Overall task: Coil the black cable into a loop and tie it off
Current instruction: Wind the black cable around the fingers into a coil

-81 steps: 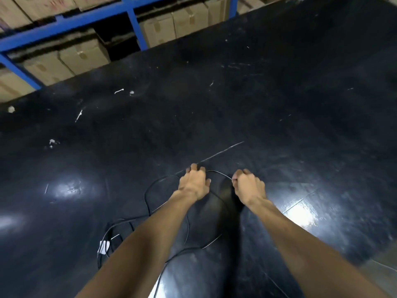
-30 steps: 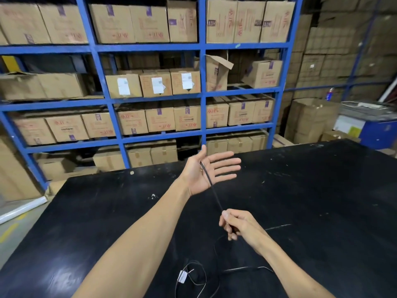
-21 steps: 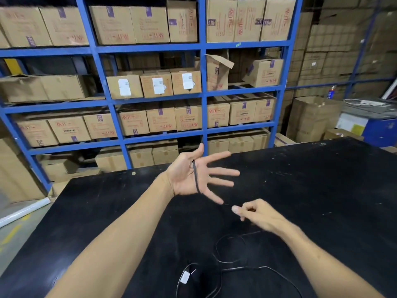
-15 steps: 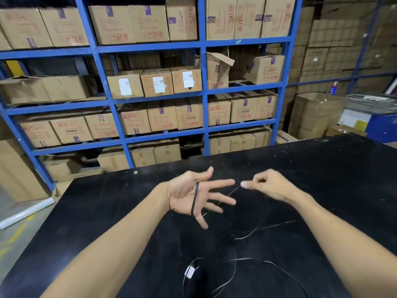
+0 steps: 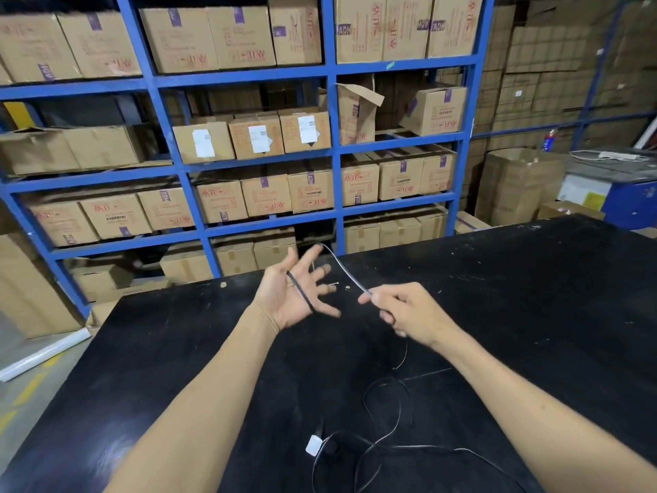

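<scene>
A thin black cable (image 5: 300, 295) crosses the palm of my left hand (image 5: 291, 297), which is raised over the black table (image 5: 533, 314) with fingers spread. The cable passes behind the fingers, arches over their tips and comes down to my right hand (image 5: 401, 311), which pinches it between thumb and forefinger. From there the cable drops to the table and lies in loose tangled loops (image 5: 387, 414) near the front. A small white tag (image 5: 313, 445) sits on the cable there.
Blue steel shelving (image 5: 334, 137) stacked with cardboard boxes stands behind the table's far edge. More boxes and a blue machine (image 5: 618, 193) are at the right. The floor (image 5: 32, 378) shows at the left, with a white strip lying on it.
My right hand has carried the cable up and over the left fingers and now sits lower, to their right. More cable has lifted off the table. The left hand stays spread.
</scene>
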### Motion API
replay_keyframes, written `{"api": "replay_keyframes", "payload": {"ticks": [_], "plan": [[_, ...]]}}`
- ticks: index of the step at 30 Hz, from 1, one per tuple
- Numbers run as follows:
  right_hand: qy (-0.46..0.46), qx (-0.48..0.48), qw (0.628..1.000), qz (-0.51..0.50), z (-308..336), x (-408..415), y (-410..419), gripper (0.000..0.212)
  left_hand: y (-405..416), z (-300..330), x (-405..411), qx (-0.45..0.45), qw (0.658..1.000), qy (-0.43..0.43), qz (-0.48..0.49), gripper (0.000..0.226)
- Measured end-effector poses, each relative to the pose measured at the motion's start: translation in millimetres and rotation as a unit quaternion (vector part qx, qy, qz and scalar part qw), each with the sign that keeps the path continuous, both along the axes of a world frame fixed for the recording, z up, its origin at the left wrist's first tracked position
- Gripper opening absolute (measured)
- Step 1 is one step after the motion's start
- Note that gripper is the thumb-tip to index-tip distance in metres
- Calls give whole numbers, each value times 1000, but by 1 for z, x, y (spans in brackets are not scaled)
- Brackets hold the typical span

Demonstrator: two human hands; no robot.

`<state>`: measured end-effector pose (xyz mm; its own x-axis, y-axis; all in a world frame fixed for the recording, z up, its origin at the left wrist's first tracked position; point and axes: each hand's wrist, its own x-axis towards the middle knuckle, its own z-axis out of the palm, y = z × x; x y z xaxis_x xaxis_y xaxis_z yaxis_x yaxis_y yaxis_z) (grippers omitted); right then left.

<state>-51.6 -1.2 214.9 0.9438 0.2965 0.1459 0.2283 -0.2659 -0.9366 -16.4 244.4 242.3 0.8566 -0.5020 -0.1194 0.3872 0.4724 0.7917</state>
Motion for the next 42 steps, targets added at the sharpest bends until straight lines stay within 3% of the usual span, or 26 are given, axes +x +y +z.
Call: {"api": "replay_keyframes", "payload": {"ticks": [6, 8, 12, 14, 17, 20, 24, 26, 28, 30, 33, 38, 42], "plan": [[78, 49, 992, 82, -48, -24, 21, 32, 0, 29, 2, -134, 988, -73, 17, 59], [82, 9, 994, 65, -49, -18, 18, 40, -5, 36, -5, -133, 987, -85, -20, 56], [39, -163, 985, -27, -32, 5, -3, 75, -7, 41, -22, -116, 978, -93, -149, 55], [-5, -224, 974, -34, -10, 21, -18, 66, -9, 39, -33, -75, 962, -78, -250, 58], [-62, -342, 937, 44, 37, 40, -31, 39, -14, 27, -47, 56, 933, -24, -356, 59], [-80, -424, 896, 102, 80, 50, -31, 53, -13, 20, -50, 185, 913, 12, -364, 56], [-122, -468, 868, 114, 104, 55, -22, 28, -6, 17, -37, 286, 895, 12, -342, 56], [-128, -453, 877, 100, 109, 54, -18, 16, 0, 14, -30, 341, 901, 30, -266, 55], [-140, -415, 895, 82, 108, 48, -13, 12, 10, 12, -23, 328, 930, 47, -162, 49], [-156, -362, 917, 61, 99, 39, -10, 19, 23, 11, -14, 238, 967, 45, -75, 47], [-97, -213, 971, 51, 72, 23, -3, 26, 35, 20, -6, 102, 995, 21, 3, 52], [26, -14, 994, 106, 5, -6, 24, 27, 34, 43, -1, -76, 995, -55, 27, 48], [59, 5, 990, 126, -30, -12, 38, 38, 19, 54, -13, -130, 985, -84, -71, 49]]}}
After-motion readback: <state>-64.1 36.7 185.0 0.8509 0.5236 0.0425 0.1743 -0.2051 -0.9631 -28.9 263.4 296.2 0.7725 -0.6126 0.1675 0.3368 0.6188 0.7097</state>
